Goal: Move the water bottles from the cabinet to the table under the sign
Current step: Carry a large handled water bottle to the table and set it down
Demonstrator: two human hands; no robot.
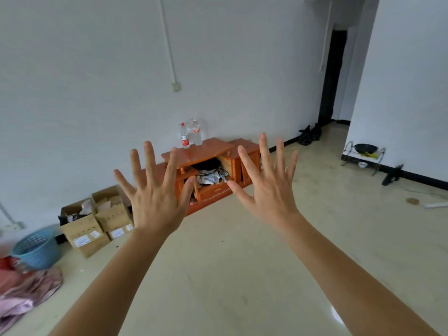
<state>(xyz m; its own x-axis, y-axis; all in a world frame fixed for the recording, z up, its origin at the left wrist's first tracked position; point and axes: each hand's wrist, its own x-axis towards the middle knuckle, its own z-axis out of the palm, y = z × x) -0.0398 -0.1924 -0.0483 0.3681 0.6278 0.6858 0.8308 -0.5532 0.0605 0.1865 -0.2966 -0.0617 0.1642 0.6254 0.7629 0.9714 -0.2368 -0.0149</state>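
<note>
Currently, your left hand (pixel 155 202) and right hand (pixel 269 190) are both raised before you, fingers spread wide, grasping nothing. Item one: two water bottles (pixel 191 135), upright and side by side on top of the orange wooden cabinet (pixel 208 151) against the far wall, well beyond your hands; the left bottle bears a red label. Item two: the cabinet's open compartment, holding a dark pan and loose papers. Item three: cardboard boxes (pixel 97 221) on the floor left of the cabinet. Item four: blue laundry basket (pixel 36 248), near the boxes, beside a heap of cloth.
</note>
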